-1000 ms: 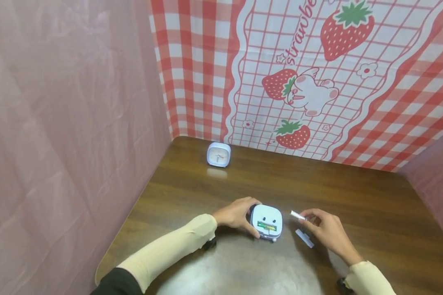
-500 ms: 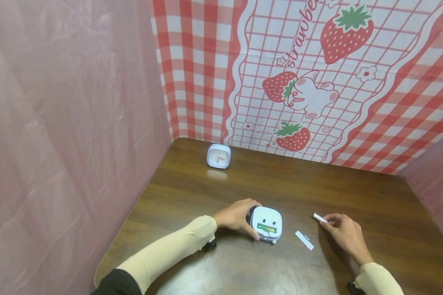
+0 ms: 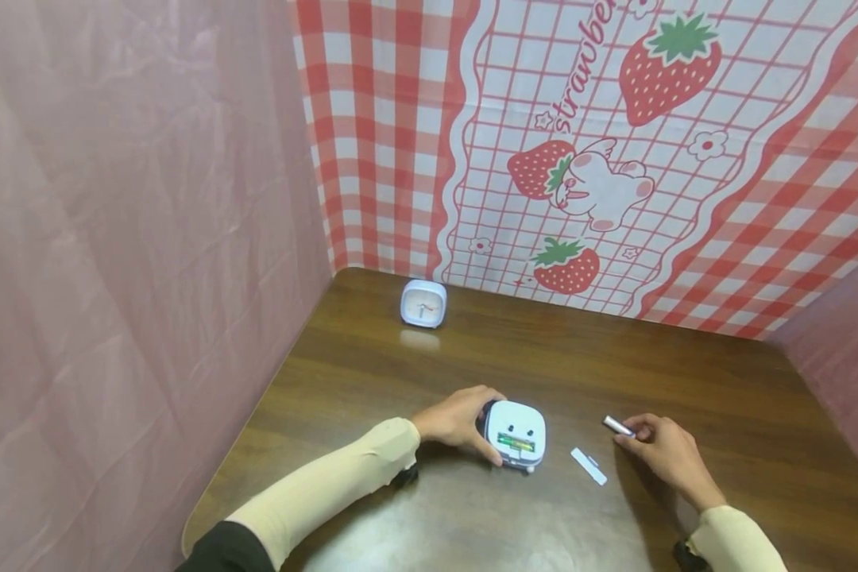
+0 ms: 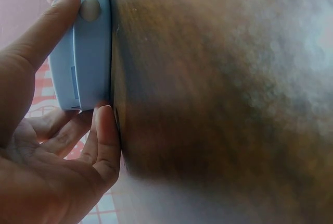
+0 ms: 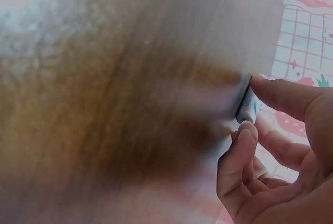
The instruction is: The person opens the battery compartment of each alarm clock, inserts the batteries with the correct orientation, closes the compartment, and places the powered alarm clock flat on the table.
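Observation:
A light-blue alarm clock (image 3: 515,421) lies back side up on the table, its battery slot uncovered with a green and yellow battery (image 3: 516,442) inside. My left hand (image 3: 463,425) grips the clock's left side, thumb at the near edge and fingers round the far one. In the left wrist view, the thumb lies on the clock's casing (image 4: 93,52) near a round knob. To the right, my right hand (image 3: 663,453) pinches a white battery (image 3: 618,426) by one end, close over the tabletop. The white battery cover (image 3: 589,466) lies between clock and right hand.
A second light-blue alarm clock (image 3: 423,304) stands upright at the back left, face forward. The brown wooden table (image 3: 543,349) meets a pink curtain (image 3: 150,238) on the left and a strawberry-print checked cloth (image 3: 386,159) behind.
My right hand has moved right, away from the clock and past the cover, carrying the white battery down near the table. The left hand and clock have stayed put.

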Motion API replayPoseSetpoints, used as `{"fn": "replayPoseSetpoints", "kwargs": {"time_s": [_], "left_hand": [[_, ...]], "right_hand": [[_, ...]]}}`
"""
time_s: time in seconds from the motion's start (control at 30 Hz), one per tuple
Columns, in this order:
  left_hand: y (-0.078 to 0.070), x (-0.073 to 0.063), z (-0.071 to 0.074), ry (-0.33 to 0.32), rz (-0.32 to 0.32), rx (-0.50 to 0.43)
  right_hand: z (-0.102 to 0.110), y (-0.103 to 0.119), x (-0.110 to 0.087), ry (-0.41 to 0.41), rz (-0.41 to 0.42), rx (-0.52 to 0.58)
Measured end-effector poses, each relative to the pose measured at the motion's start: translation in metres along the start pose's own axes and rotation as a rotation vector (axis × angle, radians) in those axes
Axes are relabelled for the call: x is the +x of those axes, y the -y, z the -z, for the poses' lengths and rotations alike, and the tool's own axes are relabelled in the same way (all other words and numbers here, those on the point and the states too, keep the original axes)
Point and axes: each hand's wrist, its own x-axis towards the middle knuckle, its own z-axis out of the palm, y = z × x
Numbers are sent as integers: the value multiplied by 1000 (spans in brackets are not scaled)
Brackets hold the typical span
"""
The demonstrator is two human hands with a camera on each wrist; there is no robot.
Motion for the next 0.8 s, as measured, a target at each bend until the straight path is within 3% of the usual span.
{"fn": "replayPoseSetpoints", "kwargs": {"time_s": [0.2,0.33,0.63,0.8], "left_hand": [[1,0,0,-3,-4,0],[2,0,-1,-4,-7,1],[2,0,1,-4,-6,-3],[1,0,2,2,-10,11]], "right_hand": [[4,6,-1,-40,19,-12],[4,21,-5,-58,20,-16],[-8,53,-10,196,105,24],[-10,53,-10,243,151,7]]}}
